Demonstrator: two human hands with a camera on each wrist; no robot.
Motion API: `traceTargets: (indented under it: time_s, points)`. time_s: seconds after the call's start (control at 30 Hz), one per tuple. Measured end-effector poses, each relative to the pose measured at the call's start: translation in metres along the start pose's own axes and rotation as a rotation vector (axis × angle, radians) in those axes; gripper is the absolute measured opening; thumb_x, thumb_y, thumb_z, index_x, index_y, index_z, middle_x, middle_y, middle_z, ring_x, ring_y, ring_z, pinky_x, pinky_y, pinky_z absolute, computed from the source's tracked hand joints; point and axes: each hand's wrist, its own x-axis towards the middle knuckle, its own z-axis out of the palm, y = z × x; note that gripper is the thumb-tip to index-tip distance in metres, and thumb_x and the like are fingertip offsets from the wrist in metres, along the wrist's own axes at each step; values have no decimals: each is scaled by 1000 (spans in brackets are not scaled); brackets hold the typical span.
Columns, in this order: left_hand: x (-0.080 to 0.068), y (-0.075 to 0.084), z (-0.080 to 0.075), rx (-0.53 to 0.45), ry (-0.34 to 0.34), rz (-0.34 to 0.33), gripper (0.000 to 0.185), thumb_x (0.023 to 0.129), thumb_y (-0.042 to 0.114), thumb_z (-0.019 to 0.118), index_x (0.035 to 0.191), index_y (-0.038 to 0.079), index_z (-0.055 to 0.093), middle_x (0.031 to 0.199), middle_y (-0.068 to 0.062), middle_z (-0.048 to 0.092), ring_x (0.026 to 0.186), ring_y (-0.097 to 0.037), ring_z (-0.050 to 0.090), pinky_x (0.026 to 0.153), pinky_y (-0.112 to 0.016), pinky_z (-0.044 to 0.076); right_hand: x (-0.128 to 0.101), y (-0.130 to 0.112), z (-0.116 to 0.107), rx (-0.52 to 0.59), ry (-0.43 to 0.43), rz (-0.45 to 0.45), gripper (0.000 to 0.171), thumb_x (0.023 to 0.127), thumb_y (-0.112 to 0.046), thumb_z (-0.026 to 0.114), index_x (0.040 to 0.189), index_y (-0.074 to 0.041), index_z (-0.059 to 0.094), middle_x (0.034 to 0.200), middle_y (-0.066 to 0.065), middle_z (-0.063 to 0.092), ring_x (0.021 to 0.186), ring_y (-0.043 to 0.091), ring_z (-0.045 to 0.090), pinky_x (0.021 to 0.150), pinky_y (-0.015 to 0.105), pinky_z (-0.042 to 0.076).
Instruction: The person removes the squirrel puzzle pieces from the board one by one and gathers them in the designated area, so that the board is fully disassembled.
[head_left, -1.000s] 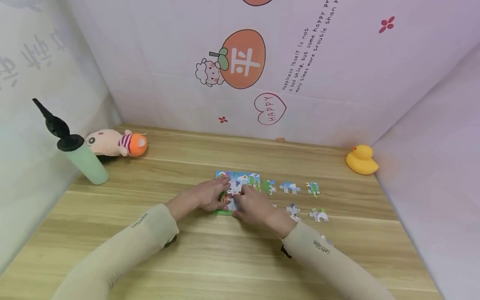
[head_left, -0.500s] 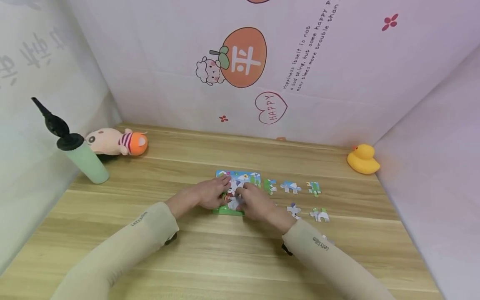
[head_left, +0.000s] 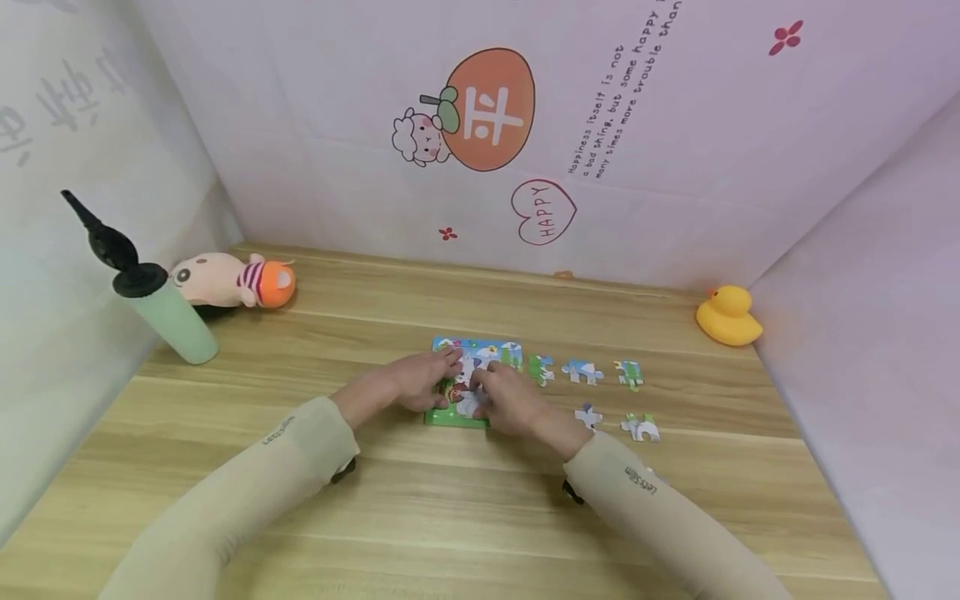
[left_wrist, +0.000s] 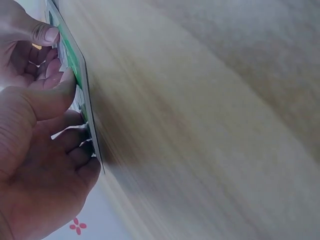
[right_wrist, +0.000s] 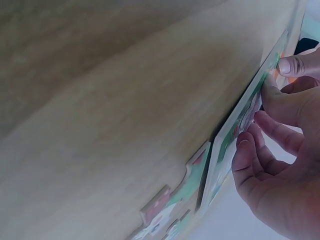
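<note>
A small puzzle board point(head_left: 480, 348) with a green frame lies flat mid-table. My left hand point(head_left: 442, 377) rests on its left half, thumb and bent fingers pressing its face point(left_wrist: 82, 107). My right hand point(head_left: 483, 392) is over the board's lower middle. Its thumb and fingers pinch a pale puzzle piece point(right_wrist: 248, 114) against the picture. The left thumb point(right_wrist: 292, 65) sits just beyond it. Both hands hide most of the board's centre. Several loose pieces lie to the right, among them a green one point(head_left: 540, 369), a blue one point(head_left: 581, 372) and a white one point(head_left: 639, 427).
A pale green bottle with a black nozzle point(head_left: 165, 312) stands at the far left, with a pink plush toy point(head_left: 228, 283) behind it. A yellow rubber duck point(head_left: 726, 317) sits at the back right corner. Patterned walls enclose the wooden table point(head_left: 450, 500) on three sides.
My right hand has shifted a little left and farther onto the board. The left hand has stayed in place on the board.
</note>
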Motion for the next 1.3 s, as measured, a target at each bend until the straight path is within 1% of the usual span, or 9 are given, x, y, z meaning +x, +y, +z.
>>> traceTargets:
  time_s: [0.3,0.47,0.53,0.63,0.8,1.0,1.13,1.2,1.3]
  points:
    - [1,3,-2,20,-2,-24,73,100,26,70,161,8,34,176,-14,12,165,-34,13,135,-50,18,-1,0,-2,-3,-9,-10,31,89,-18,83,116,-6,71,110,10,65,94,19,62,84,37,60]
    - [0,2,-1,10,1,-26,73,99,26,71,160,8,35,176,-13,13,165,-34,13,136,-50,18,-5,-4,1,-7,18,-41,27,92,-15,80,115,-8,70,110,8,73,96,22,71,84,37,63]
    - [-1,1,0,6,2,-26,74,98,27,72,160,8,36,176,-13,14,165,-34,14,135,-51,18,-8,-6,2,15,34,-60,24,93,-13,78,115,-8,69,109,8,76,97,24,74,85,38,64]
    - [-2,0,1,1,8,-17,74,97,28,73,160,8,37,175,-13,16,164,-35,16,135,-51,19,-16,-3,0,95,68,-94,20,96,-7,72,116,-6,67,108,12,78,101,29,77,87,41,65]
    - [-1,1,-2,-2,24,-5,73,97,26,73,159,6,38,175,-14,17,164,-36,17,135,-52,19,-36,16,-22,176,144,-120,23,98,1,64,121,-1,64,107,17,77,103,33,76,88,40,66]
    - [4,4,-1,-2,12,0,72,98,25,72,159,6,39,175,-14,17,164,-35,16,135,-52,19,-75,58,-47,170,247,-106,14,96,7,64,108,2,68,98,14,76,97,31,76,84,39,66]
    - [4,5,-1,-6,1,1,72,99,26,71,159,5,38,176,-14,16,164,-36,15,135,-53,18,-99,78,-58,140,211,-71,14,96,5,65,106,-2,70,94,7,73,83,17,66,71,30,60]
    - [3,4,-2,3,-2,-5,72,99,26,70,160,5,37,176,-15,16,164,-36,15,135,-53,19,-109,83,-59,114,170,-79,13,96,3,67,104,-6,72,92,3,72,79,10,59,67,25,54]
    - [3,5,-3,18,-9,-9,72,100,26,69,161,6,35,176,-15,15,164,-36,15,135,-53,18,-124,88,-55,128,99,-108,14,94,0,71,102,-10,75,87,-1,70,74,4,52,63,20,49]
